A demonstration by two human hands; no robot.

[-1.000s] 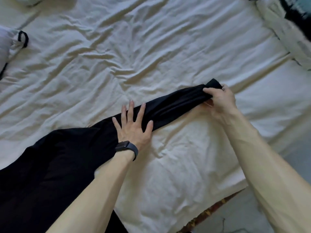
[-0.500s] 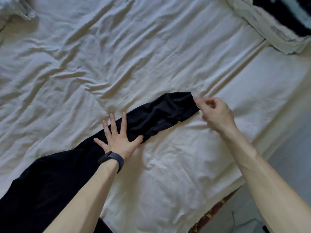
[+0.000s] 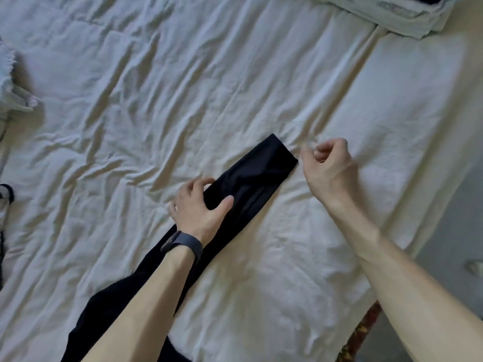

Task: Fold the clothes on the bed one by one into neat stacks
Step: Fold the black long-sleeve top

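A black garment lies on the white bed sheet (image 3: 183, 87), its long sleeve (image 3: 256, 178) stretched flat towards the upper right, with the body bunched at the lower left under my left forearm. My left hand (image 3: 198, 205), a dark watch on its wrist, grips the sleeve at mid-length, fingers curled over the far edge and thumb on top. My right hand (image 3: 332, 168) hovers just right of the sleeve's cuff with fingers curled, holding nothing and clear of the cloth.
A folded pale garment stack (image 3: 397, 17) lies at the top right. Crumpled light clothes (image 3: 10, 82) and a black-trimmed piece (image 3: 6, 194) sit at the left edge. The bed's edge runs down the right side, with grey floor (image 3: 457, 231) and a patterned rug (image 3: 363, 330) beyond.
My right hand let go of the cuff and drew slightly away. My left hand went from lying flat on the sleeve to gripping it. The sleeve now lies straighter and flatter.
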